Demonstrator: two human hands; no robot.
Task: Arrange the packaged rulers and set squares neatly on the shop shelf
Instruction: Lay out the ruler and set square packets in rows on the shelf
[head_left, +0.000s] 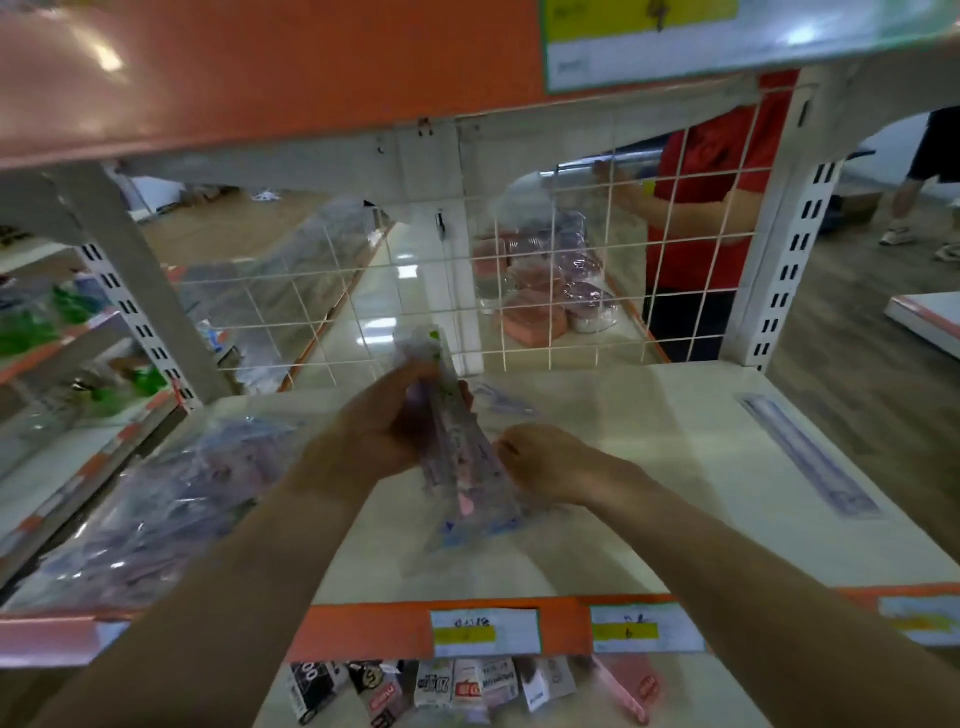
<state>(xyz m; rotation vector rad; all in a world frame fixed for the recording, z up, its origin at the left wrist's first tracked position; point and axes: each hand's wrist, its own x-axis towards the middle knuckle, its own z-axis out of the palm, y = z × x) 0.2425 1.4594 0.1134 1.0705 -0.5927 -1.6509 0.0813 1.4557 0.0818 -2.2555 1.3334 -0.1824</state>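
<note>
Slippage is your risk: your left hand (384, 431) grips the slick packs (460, 457) on end over the shelf (649, 467), your right hand (545, 462) curls at their edge, grip unclear, so they could fan out.

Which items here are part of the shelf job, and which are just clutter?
Job: ruler packs held by left hand and right hand; pile of packs at shelf left; single ruler pack at right; shelf.
Not job: pink packs behind wire mesh; price labels; person in red.
</note>
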